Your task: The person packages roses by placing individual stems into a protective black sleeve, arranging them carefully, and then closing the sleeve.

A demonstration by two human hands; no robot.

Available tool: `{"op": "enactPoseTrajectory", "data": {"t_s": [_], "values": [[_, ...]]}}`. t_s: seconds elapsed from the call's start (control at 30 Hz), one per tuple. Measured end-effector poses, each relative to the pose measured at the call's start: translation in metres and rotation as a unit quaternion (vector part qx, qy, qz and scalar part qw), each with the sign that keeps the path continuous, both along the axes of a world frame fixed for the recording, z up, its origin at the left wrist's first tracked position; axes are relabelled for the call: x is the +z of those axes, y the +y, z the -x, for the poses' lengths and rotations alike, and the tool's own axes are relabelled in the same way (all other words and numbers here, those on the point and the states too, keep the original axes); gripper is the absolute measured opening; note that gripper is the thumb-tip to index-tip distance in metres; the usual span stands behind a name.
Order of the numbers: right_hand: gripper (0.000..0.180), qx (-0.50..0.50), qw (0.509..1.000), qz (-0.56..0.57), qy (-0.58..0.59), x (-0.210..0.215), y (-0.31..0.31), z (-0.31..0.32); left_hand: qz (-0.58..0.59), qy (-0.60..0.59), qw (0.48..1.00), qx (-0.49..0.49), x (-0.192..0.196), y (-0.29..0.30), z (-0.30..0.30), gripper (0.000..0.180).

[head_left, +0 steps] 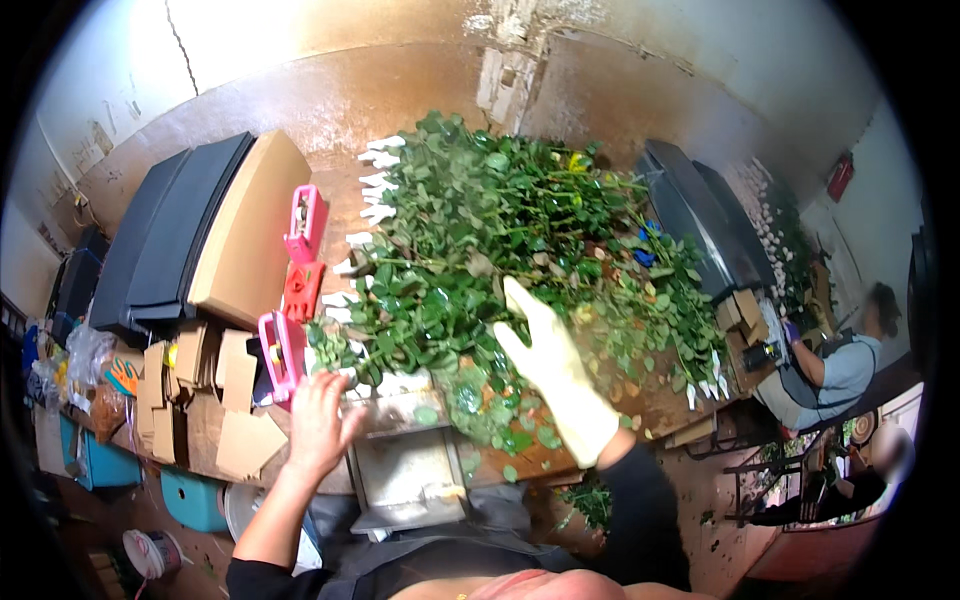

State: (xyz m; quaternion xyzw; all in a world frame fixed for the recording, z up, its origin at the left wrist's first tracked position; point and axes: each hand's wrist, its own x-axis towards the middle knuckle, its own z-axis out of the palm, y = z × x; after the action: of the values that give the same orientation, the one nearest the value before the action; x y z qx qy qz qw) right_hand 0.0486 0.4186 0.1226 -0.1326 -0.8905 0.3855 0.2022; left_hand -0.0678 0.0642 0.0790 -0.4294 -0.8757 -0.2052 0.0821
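A thick layer of leafy green cut stems [450,220] covers the middle of the wooden table. White-covered ends [378,185] stick out along its left side. My right hand [558,375], in a pale yellow glove, reaches over the near part of the leaves with thumb and fingers apart; nothing shows in it. My bare left hand [322,420] is at the table's front left, fingers stretched out and thumb apart. Its fingertips are beside a pink tape dispenser [282,355] and a small white-ended sprig [335,350]; whether they touch the sprig I cannot tell. A metal tray [405,465] sits between my arms.
Black and tan boards [250,220] lean at the left, behind cardboard pieces [250,445]. Another pink dispenser [305,222] and a red holder [301,290] stand nearby. Loose leaves litter the table's right. Dark boards [700,215] stand at right, and a seated person [835,370] works beyond.
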Motion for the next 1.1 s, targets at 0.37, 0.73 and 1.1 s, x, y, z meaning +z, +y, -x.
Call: {"op": "enactPoseTrajectory", "data": {"t_s": [0.37, 0.73, 1.1], "values": [[0.090, -0.063, 0.800, -0.551, -0.230, -0.071, 0.156, 0.362, 0.034, -0.245, 0.969, -0.026, -0.013, 0.009, 0.007, 0.041], [0.014, -0.010, 0.892, -0.451, 0.043, -0.097, 0.108, 0.320, 0.056, -0.287, 0.956, -0.007, -0.006, 0.006, 0.009, 0.038], [0.027, 0.103, 0.893, -0.397, -0.185, -0.122, -0.037, 0.158, 0.066, -0.277, 0.958, -0.018, -0.006, 0.016, 0.011, 0.029]]}}
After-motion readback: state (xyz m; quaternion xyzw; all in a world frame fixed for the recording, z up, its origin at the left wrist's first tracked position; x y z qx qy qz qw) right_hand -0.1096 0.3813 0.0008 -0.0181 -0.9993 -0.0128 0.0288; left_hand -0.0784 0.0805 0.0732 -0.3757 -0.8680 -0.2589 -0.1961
